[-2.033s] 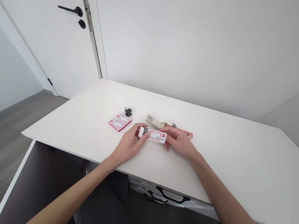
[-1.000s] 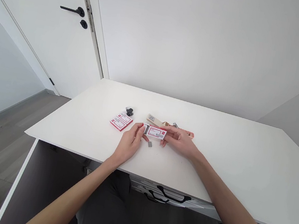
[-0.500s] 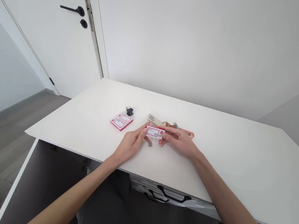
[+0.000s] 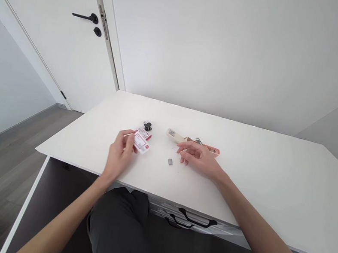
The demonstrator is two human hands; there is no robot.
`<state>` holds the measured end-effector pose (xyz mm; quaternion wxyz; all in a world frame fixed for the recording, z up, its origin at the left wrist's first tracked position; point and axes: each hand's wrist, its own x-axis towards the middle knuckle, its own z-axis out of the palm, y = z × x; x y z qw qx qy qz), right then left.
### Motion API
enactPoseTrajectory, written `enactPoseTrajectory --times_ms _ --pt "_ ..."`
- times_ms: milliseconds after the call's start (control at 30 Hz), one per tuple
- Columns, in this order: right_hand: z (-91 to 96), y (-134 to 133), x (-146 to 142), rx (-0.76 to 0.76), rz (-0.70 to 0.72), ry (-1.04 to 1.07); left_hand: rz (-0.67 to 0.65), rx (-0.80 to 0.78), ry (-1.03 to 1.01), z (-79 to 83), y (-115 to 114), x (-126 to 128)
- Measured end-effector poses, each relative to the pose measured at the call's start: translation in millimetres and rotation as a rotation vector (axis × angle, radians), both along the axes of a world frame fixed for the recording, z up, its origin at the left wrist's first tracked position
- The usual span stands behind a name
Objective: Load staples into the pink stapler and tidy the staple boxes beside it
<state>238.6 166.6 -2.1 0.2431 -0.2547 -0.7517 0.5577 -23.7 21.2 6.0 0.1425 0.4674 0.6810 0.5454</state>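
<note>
My left hand (image 4: 120, 153) is closed on a small white and red staple box (image 4: 140, 143), held just above the white table (image 4: 275, 193) beside other red staple boxes (image 4: 145, 134). My right hand (image 4: 198, 157) rests on the table with its fingers loosely spread and nothing in them. A small grey strip of staples (image 4: 170, 161) lies on the table between the two hands, a little left of my right fingertips. Behind my right hand lies an opened beige stapler (image 4: 176, 136).
A black binder clip (image 4: 147, 125) stands behind the red boxes. A pink item (image 4: 212, 150) lies behind my right hand. A white door with a black handle (image 4: 85, 17) is at the far left. A drawer with black handles (image 4: 191, 221) sits under the table's front edge.
A strip of staples dropped out of the box onto the table. My right hand let go of the box, and my left hand carried it left toward the other red boxes.
</note>
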Motion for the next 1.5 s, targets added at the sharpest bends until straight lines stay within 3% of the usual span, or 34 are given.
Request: enactPoseTrajectory --times_ms 200,433,633,700,800,967,1067,1200,1333,1500 --pt "-1.7 -10 -3 0.298 0.014 -0.066 0.283 -0.208 0.214 10.5 -16 -45" --pt "-14.7 -9 -9 0.459 0.089 -0.086 0.343 -0.428 0.487 5.4 -6 -54" --pt "-14.2 -11 -10 0.498 0.069 -0.092 0.41 -0.486 0.615 -1.7 -3 -53" --pt "-13.1 -12 -11 0.47 0.059 -0.079 0.421 -0.435 0.612 -2.9 -4 -53" --pt "-9.1 -11 -12 0.407 0.027 -0.025 0.351 -0.221 0.695 -2.9 -4 -48" --pt "4.1 -4 -4 0.181 -0.16 0.074 -0.002 0.093 0.878 -3.0 4 -11" --pt "8.9 7 4 0.007 -0.31 0.217 -0.186 0.121 0.92 -5.6 18 18" --pt "9.9 23 12 -0.226 -0.417 0.447 -0.282 0.111 0.962 -9.1 44 44" --pt "9.6 32 16 -0.396 -0.447 0.568 -0.333 0.055 1.004 -11.6 64 51" --pt "11.8 33 18 -0.512 -0.433 0.627 -0.342 -0.013 0.968 -15.6 68 49"
